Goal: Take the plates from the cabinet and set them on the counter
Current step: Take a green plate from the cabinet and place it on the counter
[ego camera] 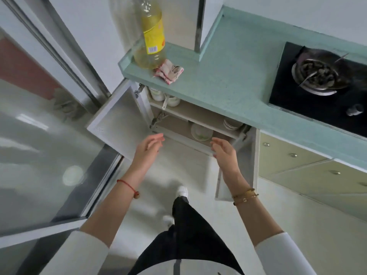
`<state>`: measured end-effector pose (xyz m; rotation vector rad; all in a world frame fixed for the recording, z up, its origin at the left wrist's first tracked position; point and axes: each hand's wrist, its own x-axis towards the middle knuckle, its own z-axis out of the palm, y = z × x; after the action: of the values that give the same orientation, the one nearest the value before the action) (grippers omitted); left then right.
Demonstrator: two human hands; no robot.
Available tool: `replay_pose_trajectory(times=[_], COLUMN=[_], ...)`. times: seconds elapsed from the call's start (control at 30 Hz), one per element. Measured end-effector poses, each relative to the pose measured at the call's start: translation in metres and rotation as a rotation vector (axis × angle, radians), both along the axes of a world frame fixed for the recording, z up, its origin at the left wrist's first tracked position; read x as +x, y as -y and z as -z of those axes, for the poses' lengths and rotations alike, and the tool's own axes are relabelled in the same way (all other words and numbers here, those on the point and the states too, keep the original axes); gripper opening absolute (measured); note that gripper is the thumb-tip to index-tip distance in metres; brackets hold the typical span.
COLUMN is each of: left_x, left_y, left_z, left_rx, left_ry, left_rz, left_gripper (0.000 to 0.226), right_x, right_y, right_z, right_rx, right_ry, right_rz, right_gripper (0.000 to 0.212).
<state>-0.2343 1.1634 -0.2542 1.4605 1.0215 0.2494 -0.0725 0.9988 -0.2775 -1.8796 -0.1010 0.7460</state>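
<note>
Head view, looking down at an open cabinet (190, 124) under the green desk (228, 76). Both doors swung wide. Left hand (148, 148) and right hand (223, 150) out in front of the lower shelf, both open, fingers loose, holding nothing, not touching anything yet.

Plates still inside. One small stack of white plates (231, 123) on the upper shelf, near the right side, partly hidden by the desk edge. One white dish (201, 132) lower down, on the bottom shelf, just beyond the right hand. Hard to tell if that one is a plate or a shallow bowl.

Probably hard, smooth and a bit heavy when stacked. Likely to break if dropped or knocked on the shelf edge. Slippery too, most likely, so no pinching with fingertips. Best to slide fingers under the bottom, thumbs on top of the rim, one hand each side. Best to lift the stack low and slow to miss the shelf above.

Plenty of bare room on the desk between the oil bottle (150, 32) with the rag (169, 71) and the stove (321, 76)
</note>
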Motion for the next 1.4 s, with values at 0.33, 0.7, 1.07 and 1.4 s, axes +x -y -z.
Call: replay_pose_trajectory(times=[0.33,0.7,1.07,1.4], left_x=[0.113,0.214,0.326,0.401], left_y=[-0.084,-0.133,-0.195,-0.220], left_z=[0.112,0.357,0.657,0.779], left_rx=[-0.079,-0.049,0.112,0.307], left_ry=[-0.134,-0.233,-0.223,-0.192], left_rz=[0.092,0.267,0.320,0.430], left_gripper=[0.028,0.028,0.045,0.054], right_x=[0.075,0.132,0.261,0.324], right_y=[-0.066,-0.112,-0.158,-0.175], right_z=[0.108,0.356,0.648,0.771], right_rx=[-0.176,-0.311,-0.445,-0.437], right_ry=[-0.133,-0.107,0.206,0.323], right_rz=[0.100,0.160,0.069,0.149], right_gripper=[0.032,0.025,0.027,0.033])
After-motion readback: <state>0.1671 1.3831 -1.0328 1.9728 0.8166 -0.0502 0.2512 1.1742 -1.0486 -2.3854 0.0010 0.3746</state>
